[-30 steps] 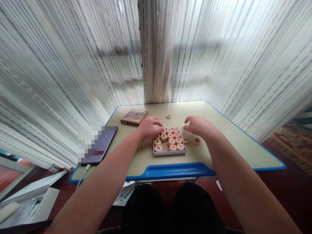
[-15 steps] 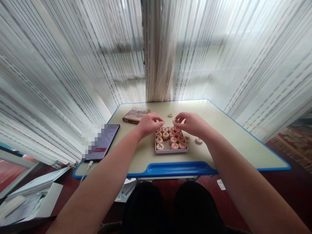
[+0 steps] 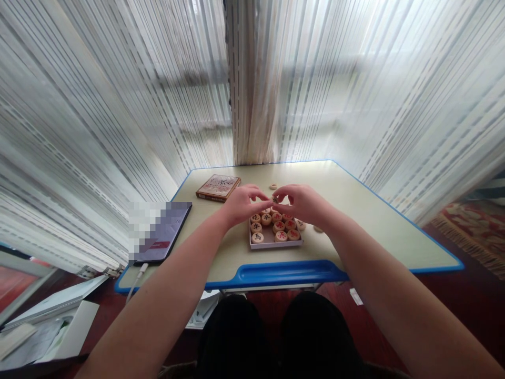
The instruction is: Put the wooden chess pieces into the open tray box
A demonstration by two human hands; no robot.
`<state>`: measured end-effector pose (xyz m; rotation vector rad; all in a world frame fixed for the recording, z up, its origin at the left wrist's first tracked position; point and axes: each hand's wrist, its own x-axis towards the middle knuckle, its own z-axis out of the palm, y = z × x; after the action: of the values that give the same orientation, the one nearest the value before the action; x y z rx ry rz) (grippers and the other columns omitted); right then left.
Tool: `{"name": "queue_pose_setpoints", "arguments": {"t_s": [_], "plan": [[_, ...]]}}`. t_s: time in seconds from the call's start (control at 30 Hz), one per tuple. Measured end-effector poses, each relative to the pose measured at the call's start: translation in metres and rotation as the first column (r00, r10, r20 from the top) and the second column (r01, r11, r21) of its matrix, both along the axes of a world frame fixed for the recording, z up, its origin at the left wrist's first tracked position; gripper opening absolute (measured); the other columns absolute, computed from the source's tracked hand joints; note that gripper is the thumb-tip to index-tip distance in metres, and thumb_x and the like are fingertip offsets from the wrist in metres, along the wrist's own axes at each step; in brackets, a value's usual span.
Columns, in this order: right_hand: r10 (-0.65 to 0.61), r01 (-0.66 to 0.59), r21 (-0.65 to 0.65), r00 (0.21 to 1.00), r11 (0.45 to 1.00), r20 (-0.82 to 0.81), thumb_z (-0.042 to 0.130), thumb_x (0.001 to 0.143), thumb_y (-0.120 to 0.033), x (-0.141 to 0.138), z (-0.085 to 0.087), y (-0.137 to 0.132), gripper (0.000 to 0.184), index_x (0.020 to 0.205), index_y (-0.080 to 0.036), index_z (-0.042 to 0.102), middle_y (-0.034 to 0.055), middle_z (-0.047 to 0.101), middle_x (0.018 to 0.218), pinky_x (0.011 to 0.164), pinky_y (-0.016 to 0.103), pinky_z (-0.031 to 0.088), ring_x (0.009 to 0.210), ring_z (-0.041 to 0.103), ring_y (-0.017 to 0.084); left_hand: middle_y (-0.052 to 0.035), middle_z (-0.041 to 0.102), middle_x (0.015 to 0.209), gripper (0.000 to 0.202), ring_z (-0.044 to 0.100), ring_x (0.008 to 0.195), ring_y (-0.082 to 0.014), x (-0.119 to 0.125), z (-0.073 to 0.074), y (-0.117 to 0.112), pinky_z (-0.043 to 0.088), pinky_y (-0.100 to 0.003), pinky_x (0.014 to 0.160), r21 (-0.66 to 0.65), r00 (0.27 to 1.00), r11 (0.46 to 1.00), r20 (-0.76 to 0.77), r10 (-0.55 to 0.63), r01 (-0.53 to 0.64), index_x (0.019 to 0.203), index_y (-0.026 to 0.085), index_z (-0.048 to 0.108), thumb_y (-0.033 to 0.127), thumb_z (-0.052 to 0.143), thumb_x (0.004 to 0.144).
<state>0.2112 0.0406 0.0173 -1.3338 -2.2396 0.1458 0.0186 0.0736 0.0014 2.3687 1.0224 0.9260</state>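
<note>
Over the far side of an open box (image 3: 276, 245) of wooden xiangqi pieces, my two hands meet at the fingertips. A single xiangqi piece (image 3: 275, 200) with a dark character is pinched in my right hand (image 3: 302, 202). My left hand (image 3: 243, 203) has its thumb and fingers closed on the same piece from the left. Round pieces with black characters line the box's left, and red ones the right, including a red-marked piece (image 3: 281, 236) at the front. The hands cover the back row. A loose piece (image 3: 301, 225) lies against the box's right side.
The patterned box lid (image 3: 219, 187) lies at the back left of the table (image 3: 374, 231). A tablet (image 3: 168, 234) with a white cable sits on the left edge. One piece (image 3: 273, 186) lies behind the hands; another (image 3: 317, 229) is partly hidden by my right wrist.
My right hand has moved left over the box with the piece. My left hand has shifted slightly right, and its fingertips now meet the piece.
</note>
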Motion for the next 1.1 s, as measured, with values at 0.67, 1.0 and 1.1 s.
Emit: {"name": "queue_pose_setpoints", "arguments": {"t_s": [0.67,1.0,1.1], "plan": [[-0.033,0.047,0.112,0.992,0.993,-0.122,0.058,0.078,-0.023,-0.008,-0.0083,0.0005,0.023,0.098,-0.02,0.068,0.0028,0.071,0.081,0.063,0.026,0.047,0.062,0.06,0.012,-0.0062,0.069,0.079,0.038,0.059,0.076,-0.016,0.0012,0.0013,-0.0003,0.045,-0.026,0.069,-0.286,0.973,0.958,0.221,0.069,-0.003,0.08,0.012,0.07,0.049,0.062,0.073],[0.01,0.019,0.203,0.99,0.979,-0.142,0.061,0.078,-0.033,-0.0071,-0.0075,-0.0007,0.02,0.089,-0.018,0.066,0.0042,0.068,0.077,0.06,0.026,0.045,0.061,0.057,0.013,-0.0056,0.069,0.08,0.036,0.06,0.08,-0.0168,-0.001,0.0047,-0.0012,0.046,-0.027,0.074,-0.253,0.966,0.967,0.247,0.072,-0.008,0.079,0.013,0.07,0.047,0.06,0.074],[0.019,0.009,0.202,0.991,0.979,-0.135,0.06,0.078,-0.033,-0.0069,-0.0063,-0.0023,0.018,0.086,-0.017,0.066,0.0036,0.067,0.075,0.059,0.025,0.044,0.059,0.054,0.012,-0.0057,0.069,0.082,0.034,0.06,0.082,-0.0163,-0.0021,0.0058,-0.0004,0.046,-0.027,0.076,-0.237,0.952,0.97,0.283,0.115,-0.047,0.08,0.013,0.07,0.044,0.058,0.077]]}}
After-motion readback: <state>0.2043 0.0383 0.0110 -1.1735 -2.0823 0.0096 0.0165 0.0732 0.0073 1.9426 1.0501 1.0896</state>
